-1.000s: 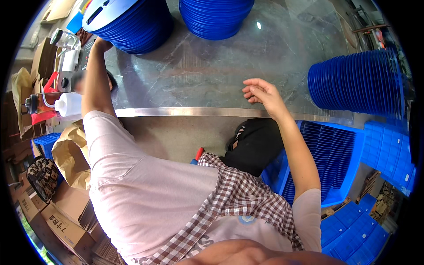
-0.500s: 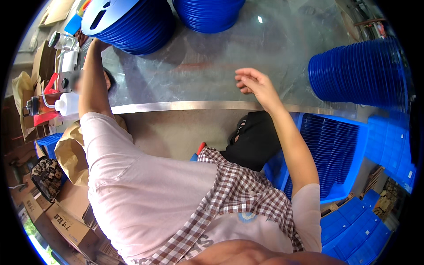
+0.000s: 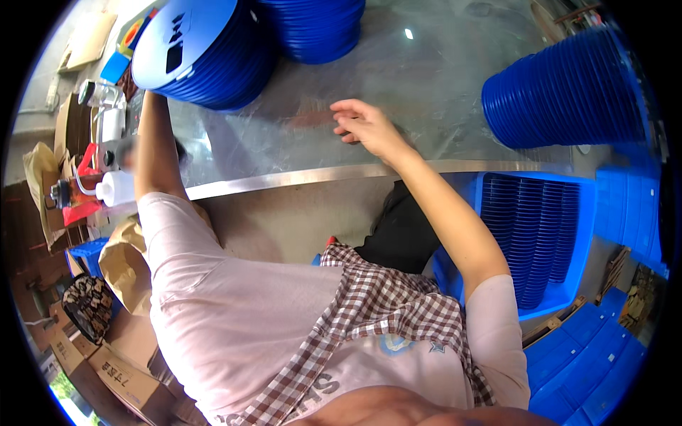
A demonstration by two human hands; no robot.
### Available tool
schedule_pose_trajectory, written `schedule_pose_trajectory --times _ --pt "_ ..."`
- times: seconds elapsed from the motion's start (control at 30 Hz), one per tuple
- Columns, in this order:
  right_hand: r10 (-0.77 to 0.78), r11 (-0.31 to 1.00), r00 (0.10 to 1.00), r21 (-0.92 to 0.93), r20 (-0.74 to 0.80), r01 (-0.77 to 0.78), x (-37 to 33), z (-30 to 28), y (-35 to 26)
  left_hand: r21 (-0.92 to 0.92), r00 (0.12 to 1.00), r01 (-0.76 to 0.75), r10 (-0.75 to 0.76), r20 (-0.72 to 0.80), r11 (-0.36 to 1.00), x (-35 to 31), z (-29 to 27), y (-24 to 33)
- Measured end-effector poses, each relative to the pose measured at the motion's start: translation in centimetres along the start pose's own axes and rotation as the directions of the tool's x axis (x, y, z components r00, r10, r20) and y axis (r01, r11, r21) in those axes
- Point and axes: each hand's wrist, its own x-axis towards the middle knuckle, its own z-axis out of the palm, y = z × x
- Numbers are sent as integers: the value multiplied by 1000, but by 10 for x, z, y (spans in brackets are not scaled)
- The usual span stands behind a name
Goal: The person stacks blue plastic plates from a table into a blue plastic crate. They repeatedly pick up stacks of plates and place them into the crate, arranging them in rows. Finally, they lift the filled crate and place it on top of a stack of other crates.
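Note:
Tall stacks of round blue plastic discs stand on the metal-topped table (image 3: 312, 153). The near left stack (image 3: 234, 64) leans a little, its flat top disc showing dark slots. My left forearm (image 3: 158, 153) reaches up to that stack's left side, where the stack hides my left hand and its fingers. Over the middle of the tabletop, my right hand (image 3: 366, 129) hangs with loosely bent fingers apart and nothing in them. A second stack (image 3: 309, 28) rises just behind the first. Another ribbed blue stack (image 3: 561, 92) is at the table's right end.
Below the table's right end, a blue crate (image 3: 585, 234) holds rows of dark blue discs. Closed blue boxes (image 3: 575, 348) are piled beyond it. Bottles, including a white one (image 3: 117, 188), crowd the table's left end. Cardboard boxes (image 3: 128, 376) lie lower left.
My right hand has moved left over the tabletop. The near left stack sits lower in the picture and shows more of its top, as the whole view has shifted and turned slightly.

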Motion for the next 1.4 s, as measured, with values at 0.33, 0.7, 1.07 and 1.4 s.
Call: schedule_pose_trajectory --times 0.33,0.7,1.07,1.4 --pt "-29 922 984 384 177 -41 67 57 -34 -144 998 -69 68 -10 987 -13 24 -10" --pt "-89 905 980 425 178 5 61 77 -36 -190 994 -79 91 56 979 -71 26 -30" --pt "-90 955 983 295 163 38 -13 47 -21 -183 966 44 5 257 982 -176 40 -95" --pt "-20 979 999 202 -41 28 -92 -47 -5 -74 937 185 -153 315 980 -230 189 -131"
